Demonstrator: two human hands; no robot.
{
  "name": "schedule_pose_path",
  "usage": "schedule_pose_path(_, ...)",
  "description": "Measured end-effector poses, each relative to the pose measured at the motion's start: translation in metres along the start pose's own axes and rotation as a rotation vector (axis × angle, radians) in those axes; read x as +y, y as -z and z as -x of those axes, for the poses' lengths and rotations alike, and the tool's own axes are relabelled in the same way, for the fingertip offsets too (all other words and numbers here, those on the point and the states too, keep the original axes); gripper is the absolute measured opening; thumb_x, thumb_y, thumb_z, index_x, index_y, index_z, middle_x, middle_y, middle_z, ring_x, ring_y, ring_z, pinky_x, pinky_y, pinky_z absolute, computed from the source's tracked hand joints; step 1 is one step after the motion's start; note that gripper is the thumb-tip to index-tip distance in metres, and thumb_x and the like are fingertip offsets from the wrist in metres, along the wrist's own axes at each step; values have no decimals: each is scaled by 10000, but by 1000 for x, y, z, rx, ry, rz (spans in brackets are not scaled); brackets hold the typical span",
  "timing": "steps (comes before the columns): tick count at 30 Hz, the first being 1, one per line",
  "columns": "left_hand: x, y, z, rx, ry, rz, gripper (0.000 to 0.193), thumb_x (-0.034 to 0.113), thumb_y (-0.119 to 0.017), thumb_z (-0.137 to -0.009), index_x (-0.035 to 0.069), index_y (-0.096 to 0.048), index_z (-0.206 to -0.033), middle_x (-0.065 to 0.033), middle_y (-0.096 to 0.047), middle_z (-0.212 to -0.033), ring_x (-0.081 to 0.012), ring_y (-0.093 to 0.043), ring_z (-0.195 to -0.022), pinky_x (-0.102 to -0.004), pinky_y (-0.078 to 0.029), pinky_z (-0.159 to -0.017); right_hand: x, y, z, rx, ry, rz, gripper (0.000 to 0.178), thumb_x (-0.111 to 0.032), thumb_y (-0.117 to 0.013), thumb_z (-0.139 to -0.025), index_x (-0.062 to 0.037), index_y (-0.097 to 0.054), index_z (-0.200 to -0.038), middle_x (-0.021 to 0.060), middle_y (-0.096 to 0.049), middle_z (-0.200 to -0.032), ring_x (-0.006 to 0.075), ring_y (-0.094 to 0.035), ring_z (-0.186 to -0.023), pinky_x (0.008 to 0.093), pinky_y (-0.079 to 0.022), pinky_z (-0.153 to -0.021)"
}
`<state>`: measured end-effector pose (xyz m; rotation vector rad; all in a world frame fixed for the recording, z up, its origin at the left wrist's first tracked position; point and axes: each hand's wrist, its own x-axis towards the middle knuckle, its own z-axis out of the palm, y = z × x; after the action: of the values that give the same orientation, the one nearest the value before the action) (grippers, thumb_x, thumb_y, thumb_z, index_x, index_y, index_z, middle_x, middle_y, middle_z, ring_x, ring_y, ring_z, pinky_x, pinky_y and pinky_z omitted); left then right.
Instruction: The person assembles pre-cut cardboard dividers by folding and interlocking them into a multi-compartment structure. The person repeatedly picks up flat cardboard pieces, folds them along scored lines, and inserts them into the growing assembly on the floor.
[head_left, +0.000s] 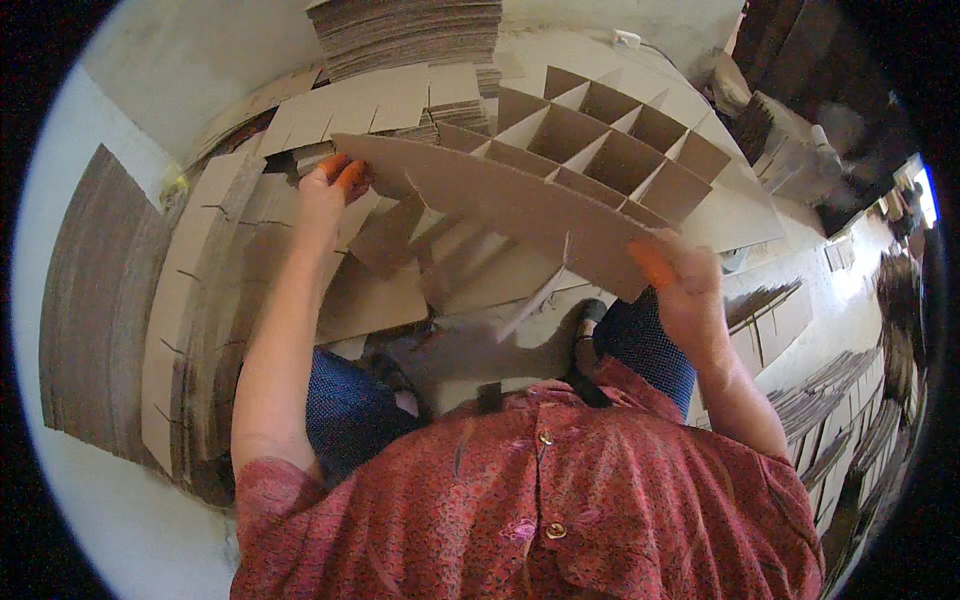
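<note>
A long brown cardboard divider strip (500,195) stretches between my two hands, tilted down to the right. My left hand (338,182) pinches its left end, with orange covers on the fingertips. At the strip's other end my right hand (682,285) grips the edge, also with orange on its fingers and slightly blurred. Smaller cross pieces (536,300) hang from slots in the strip. Just beyond it lies an assembled cardboard grid (678,192) with several open cells; the strip hides part of its near side.
Slotted cardboard sheets (345,105) lie ahead on the left, before a tall cardboard stack (405,40). More stacks stand at my left (100,320). Slotted pieces (830,400) fill the right side. A flat cardboard sheet (740,215) lies beneath the grid. My legs (345,400) are close below.
</note>
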<state>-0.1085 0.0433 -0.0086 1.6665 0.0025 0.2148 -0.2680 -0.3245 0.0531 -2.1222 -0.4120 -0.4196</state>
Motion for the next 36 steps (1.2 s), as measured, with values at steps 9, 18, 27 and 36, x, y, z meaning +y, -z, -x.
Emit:
schedule_pose_path(9, -25, 5, -1, -102, 85, -206, 217, 174, -547, -892, 12, -587, -1030, -27, -630, -949, -82, -572, -765, -216, -452, -673, 53, -21, 27, -73, -134, 43, 130, -83, -571, -850, 7, -607, -937, 170, -626, -743, 127, -559, -644, 277, -451, -593)
schedule_pose_path(18, 5, -22, 90, 242, -389, -319, 394, 156, -577, -876, 10, -491, -1231, -62, -571, -1091, -110, -517, -981, -244, -412, -858, 84, -20, 39, -107, -297, -16, 147, -97, -594, -838, 21, -617, -923, 172, -642, -769, 87, -543, -677, 288, -457, -602)
schedule_pose_path(27, -49, -34, 132, 322, -304, -358, 599, 144, -659, -821, 46, -371, -1338, -28, -499, -962, -115, -457, -824, -244, -407, -774, 25, -8, -1, -204, 73, 289, 604, -123, -654, -776, -64, -384, -1314, 175, -555, -1125, 296, -587, -955, 343, -455, -855)
schedule_pose_path(36, -84, -41, 119, 268, -167, -344, 383, 74, -625, -825, -35, -511, -1173, -91, -608, -974, -155, -544, -840, -270, -427, -737, 32, -14, -3, -423, 280, 428, 617, -37, -514, -741, -89, -344, -1332, 205, -596, -714, 362, -596, -609, 437, -486, -551)
